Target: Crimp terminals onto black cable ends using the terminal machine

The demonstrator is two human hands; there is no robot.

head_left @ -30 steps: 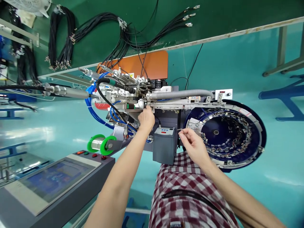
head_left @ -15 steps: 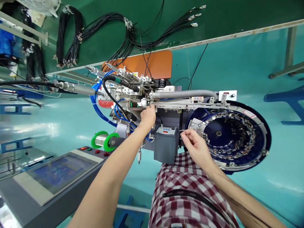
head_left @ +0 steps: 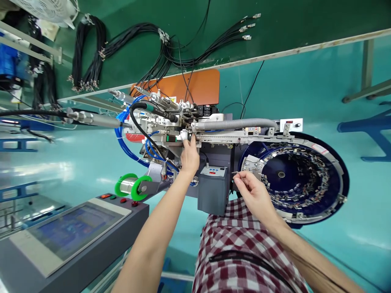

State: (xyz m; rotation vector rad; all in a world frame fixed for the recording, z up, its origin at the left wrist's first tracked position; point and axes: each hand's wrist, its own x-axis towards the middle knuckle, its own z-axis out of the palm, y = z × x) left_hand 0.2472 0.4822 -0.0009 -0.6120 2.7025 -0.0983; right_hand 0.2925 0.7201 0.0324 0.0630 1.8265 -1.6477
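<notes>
My left hand [head_left: 190, 158] reaches up to the machine's head, its fingertips touching the small metal parts at the left end of the feed rail [head_left: 226, 137]. Two of its fingers are apart, and I see nothing held between them. My right hand [head_left: 252, 189] is closed in a pinch on a thin metal tool [head_left: 234, 173], whose tip pokes out to the left; its exact kind is too small to tell. This hand hovers between the grey control box [head_left: 211, 191] and the blue bowl feeder [head_left: 281, 156], which contains many small metal parts.
A touchscreen panel [head_left: 76, 234] stands at lower left, near a wire spool [head_left: 130, 185] with green flanges. Black cables [head_left: 134, 30] lie on the green table [head_left: 290, 24] at the back. A grey corrugated hose [head_left: 238, 123] runs above the rail. Blue air tubes [head_left: 122, 136] loop at left.
My left hand's fingers have spread slightly at the machine head. My right hand keeps its pinch on the thin tool, nearly still. The whole view has shifted a little.
</notes>
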